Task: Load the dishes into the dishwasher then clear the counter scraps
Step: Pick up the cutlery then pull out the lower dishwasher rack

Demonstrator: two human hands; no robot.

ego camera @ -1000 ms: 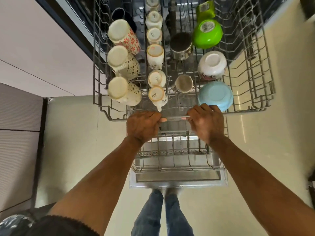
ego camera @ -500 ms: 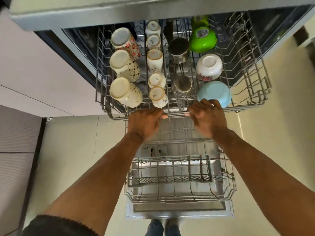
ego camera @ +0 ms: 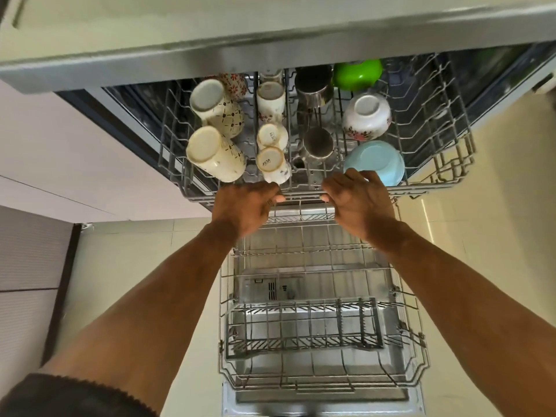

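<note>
left hand (ego camera: 243,206) + right hand (ego camera: 358,200): gripping upper rack (ego camera: 433,182) front rail | lower rack (ego camera: 319,350) over cream floor tiles (ego camera: 126,266)

A: What was the room like?

B: Pretty plain kitchen. The floor (ego camera: 126,260) was big glossy cream tiles with thin grout lines, and on the right side a bright streak of light (ego camera: 426,218) bounced off them.

A: Cabinets?

B: Yeah, a pale flat cupboard panel (ego camera: 60,152) ran along the left, then a grey ribbed panel (ego camera: 27,251) with a dark vertical edge strip (ego camera: 63,284) beside it. Up top a light bench edge (ego camera: 270,34) hung over everything, a bit blurred.
</note>
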